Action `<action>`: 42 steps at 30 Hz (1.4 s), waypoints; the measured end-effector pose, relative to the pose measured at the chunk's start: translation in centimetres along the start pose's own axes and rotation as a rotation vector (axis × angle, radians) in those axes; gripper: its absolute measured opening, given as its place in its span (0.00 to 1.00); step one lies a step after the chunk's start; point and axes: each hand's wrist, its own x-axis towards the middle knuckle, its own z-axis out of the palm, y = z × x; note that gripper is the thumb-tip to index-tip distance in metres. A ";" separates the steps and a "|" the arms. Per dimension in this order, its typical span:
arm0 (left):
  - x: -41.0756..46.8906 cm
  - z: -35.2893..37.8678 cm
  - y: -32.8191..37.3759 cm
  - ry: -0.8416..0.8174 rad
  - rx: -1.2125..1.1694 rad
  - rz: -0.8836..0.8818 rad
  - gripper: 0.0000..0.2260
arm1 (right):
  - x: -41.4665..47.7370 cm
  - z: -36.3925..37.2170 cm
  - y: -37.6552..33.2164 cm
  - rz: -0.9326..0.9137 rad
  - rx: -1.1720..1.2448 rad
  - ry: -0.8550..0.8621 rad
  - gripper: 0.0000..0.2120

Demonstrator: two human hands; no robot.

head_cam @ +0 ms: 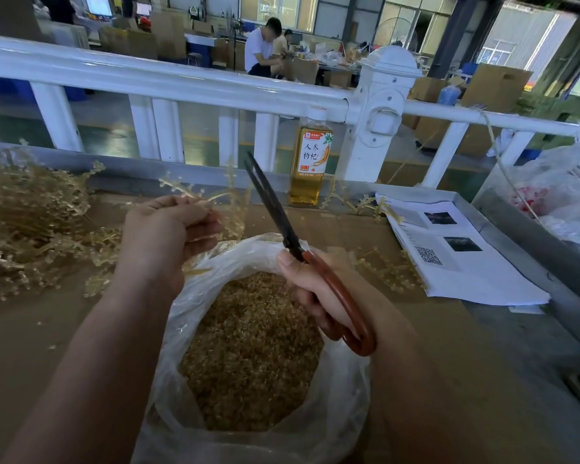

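Pile: one heap of pale tan plastic sprigs point(24, 229), left of the left hand.
Bag: one clear plastic bag point(176, 329) of small tan cuttings, open beneath both hands.
Papers: one stack of white printed sheets point(466, 272), right of the right hand.
Left hand point(164, 232): fingers curled, pinching one tan branched sprig point(195, 195).
Right hand point(312, 289): wrapped round one pair of black-bladed, red-brown-handled scissors point(278, 216), blades narrowly parted beside the sprig.
Bottle: one clear yellow-drink bottle point(310, 159), beyond the hands.

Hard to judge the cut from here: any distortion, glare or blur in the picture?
Head view: wide-angle bowing curves the white railing; scissors are sharp; the sprig in the left hand is pale and soft; the plastic bag rim shows glare.
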 end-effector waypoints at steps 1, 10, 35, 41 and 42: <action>-0.1 0.1 -0.1 -0.016 0.011 -0.018 0.10 | 0.0 0.0 0.0 -0.010 0.029 0.025 0.16; -1.9 2.3 -0.7 -0.296 0.210 -0.171 0.07 | 0.6 0.2 0.4 -0.061 0.394 0.367 0.11; -2.7 3.3 -1.1 -0.343 0.376 -0.039 0.03 | 1.6 1.5 1.4 -0.164 0.340 0.531 0.15; -2.5 2.8 -1.3 -0.410 0.438 0.059 0.05 | 1.2 0.9 0.7 -0.088 0.273 0.449 0.13; -2.5 2.7 -1.3 -0.419 0.450 0.082 0.05 | 1.1 0.8 0.7 -0.077 0.267 0.439 0.13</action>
